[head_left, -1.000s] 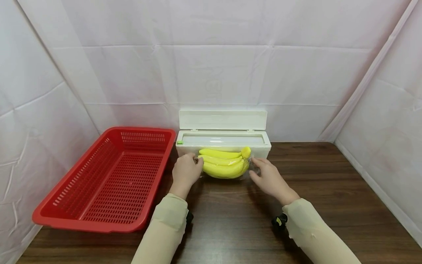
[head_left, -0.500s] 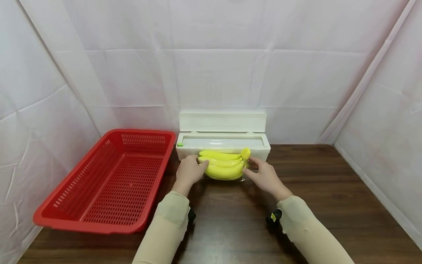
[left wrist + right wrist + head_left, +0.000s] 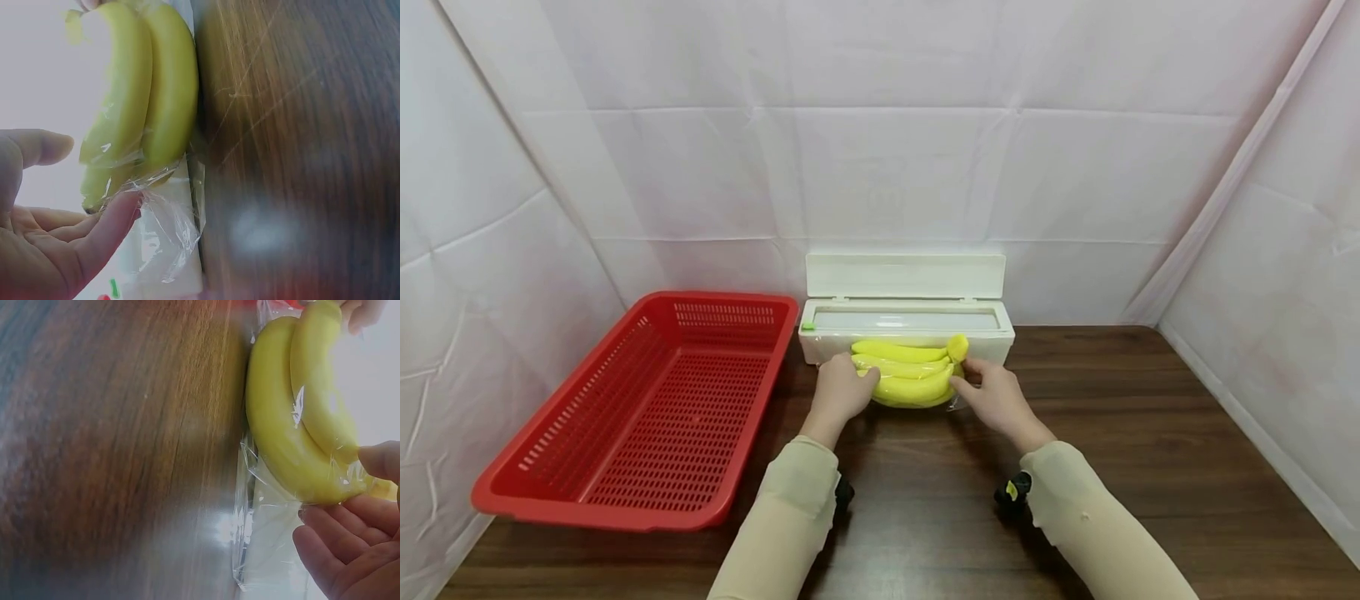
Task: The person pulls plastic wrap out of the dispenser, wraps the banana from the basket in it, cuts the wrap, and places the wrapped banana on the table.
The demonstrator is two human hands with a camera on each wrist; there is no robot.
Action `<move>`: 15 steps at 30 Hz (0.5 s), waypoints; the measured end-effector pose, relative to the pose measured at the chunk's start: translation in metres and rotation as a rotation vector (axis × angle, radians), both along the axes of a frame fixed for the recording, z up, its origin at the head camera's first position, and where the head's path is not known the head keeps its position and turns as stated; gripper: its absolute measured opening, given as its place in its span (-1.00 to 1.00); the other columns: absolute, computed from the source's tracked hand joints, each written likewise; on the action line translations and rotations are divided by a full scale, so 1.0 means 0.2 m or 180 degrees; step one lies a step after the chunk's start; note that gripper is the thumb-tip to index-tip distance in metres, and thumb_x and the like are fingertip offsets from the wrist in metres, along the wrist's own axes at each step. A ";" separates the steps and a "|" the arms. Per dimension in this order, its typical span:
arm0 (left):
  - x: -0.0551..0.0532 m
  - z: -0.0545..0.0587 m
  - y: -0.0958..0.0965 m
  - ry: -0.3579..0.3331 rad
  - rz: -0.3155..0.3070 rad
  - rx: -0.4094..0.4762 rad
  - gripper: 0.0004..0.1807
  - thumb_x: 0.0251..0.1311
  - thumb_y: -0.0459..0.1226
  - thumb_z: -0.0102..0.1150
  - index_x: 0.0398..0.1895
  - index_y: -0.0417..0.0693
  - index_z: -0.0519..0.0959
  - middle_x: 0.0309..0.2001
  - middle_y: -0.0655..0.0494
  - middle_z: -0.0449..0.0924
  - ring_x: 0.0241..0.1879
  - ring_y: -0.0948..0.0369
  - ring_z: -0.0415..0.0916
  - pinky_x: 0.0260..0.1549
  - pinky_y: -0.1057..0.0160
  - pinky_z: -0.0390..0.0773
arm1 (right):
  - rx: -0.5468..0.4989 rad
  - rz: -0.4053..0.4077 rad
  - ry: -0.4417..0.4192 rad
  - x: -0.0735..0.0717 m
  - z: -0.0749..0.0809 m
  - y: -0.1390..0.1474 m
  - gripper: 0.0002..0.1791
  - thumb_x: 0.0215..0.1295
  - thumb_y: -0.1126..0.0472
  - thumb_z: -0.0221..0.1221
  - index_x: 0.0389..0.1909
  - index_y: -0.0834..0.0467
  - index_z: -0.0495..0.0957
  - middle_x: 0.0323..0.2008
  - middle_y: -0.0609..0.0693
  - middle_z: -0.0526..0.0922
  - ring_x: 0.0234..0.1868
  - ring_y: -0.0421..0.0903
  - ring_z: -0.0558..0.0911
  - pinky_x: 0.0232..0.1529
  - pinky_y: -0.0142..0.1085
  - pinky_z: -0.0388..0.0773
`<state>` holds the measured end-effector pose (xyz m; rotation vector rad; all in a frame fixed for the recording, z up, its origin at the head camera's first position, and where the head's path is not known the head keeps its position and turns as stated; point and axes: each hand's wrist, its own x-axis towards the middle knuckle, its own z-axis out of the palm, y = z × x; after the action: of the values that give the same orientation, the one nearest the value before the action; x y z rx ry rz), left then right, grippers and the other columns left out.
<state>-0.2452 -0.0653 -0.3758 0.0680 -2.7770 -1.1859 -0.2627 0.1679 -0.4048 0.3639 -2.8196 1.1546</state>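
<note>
A bunch of yellow bananas (image 3: 913, 387) in clear plastic film (image 3: 165, 231) is against the front of a white wrap dispenser (image 3: 902, 320). My left hand (image 3: 842, 387) is at the left end, its thumb over the front and its fingers (image 3: 112, 222) against the banana tips and gathered film. At the stem end, my right hand (image 3: 1000, 400) grips the bunch, thumb on a banana and fingers curved beneath in the right wrist view. Loose film (image 3: 244, 519) hangs out past the bananas there. The backs of the bananas are hidden.
A red plastic basket (image 3: 747, 417) with slotted walls stands on the left of the dark wooden table (image 3: 917, 517). The dispenser's lid (image 3: 905, 276) is raised against the white cloth backdrop (image 3: 880, 167), and a green slider (image 3: 808, 326) sits at its left end.
Both hands have moved inward along the bananas. My right thumb and fingers have come in from the loose film to the stem end; the bunch has stayed almost in place.
</note>
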 end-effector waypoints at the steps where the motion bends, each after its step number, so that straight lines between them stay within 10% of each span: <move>1: 0.00 0.00 0.00 -0.0017 0.0029 0.0035 -0.77 0.14 -0.19 0.07 -0.53 -0.17 0.44 -0.57 0.05 0.35 -0.49 0.11 0.31 -0.51 0.28 0.30 | 0.0017 -0.0001 0.0001 0.00 0.00 0.00 -0.48 0.33 0.10 0.11 0.20 0.33 0.40 0.06 0.24 0.58 0.09 0.10 0.57 0.03 -0.05 0.53; 10: 0.00 0.01 0.04 -0.0109 0.0160 0.0193 -0.26 0.11 -0.14 0.07 0.22 -0.54 0.17 -0.29 -0.19 0.52 -0.31 0.05 0.38 -0.24 0.12 0.46 | 0.0075 -0.0031 0.0007 0.02 0.02 -0.02 -0.58 0.34 0.13 0.10 0.12 0.28 0.49 -0.01 0.20 0.64 -0.07 0.00 0.62 -0.09 -0.11 0.57; 15: 0.01 0.01 0.06 -0.0123 0.0232 0.0269 -0.14 0.04 -0.13 0.11 0.29 -0.57 0.08 -0.11 -0.32 0.52 -0.21 0.02 0.41 -0.12 0.07 0.48 | 0.0188 -0.0046 0.0074 0.03 0.03 -0.03 -0.65 0.31 0.06 0.13 -0.07 0.24 0.58 -0.20 0.13 0.69 -0.26 -0.06 0.61 -0.24 -0.20 0.56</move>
<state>-0.2439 -0.0527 -0.3735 0.2002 -2.7307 -1.2966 -0.2574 0.1621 -0.3990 0.3578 -2.8364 1.0592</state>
